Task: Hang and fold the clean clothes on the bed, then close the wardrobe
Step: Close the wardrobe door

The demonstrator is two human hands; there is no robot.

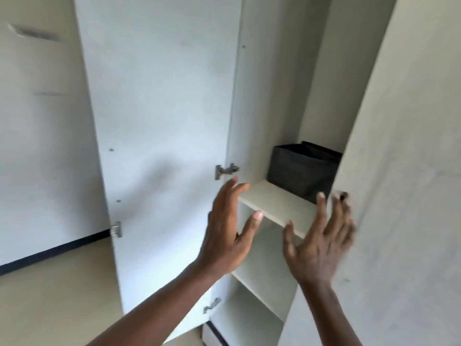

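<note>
The tall white laminate wardrobe (269, 96) stands right in front of the person with both leaves open. The wide white left door (159, 121) is swung fully back towards the wall, and the pale right door (399, 171) is angled close by the right arm. So the closing is not yet done, and with both hands empty I would judge it the step at hand. The flat white shelves (277, 201) hold only a squat black fabric storage box (301, 168). The left hand (227, 231) and right hand (319, 240) hover before the shelf edge, fingers spread, gripping nothing. The right one is blurred, near a small dark knob (343, 196) on its door. No bed or clothes are in view and any hanging rail is out of sight, so I cannot tell whether the hanging and folding is finished.
</note>
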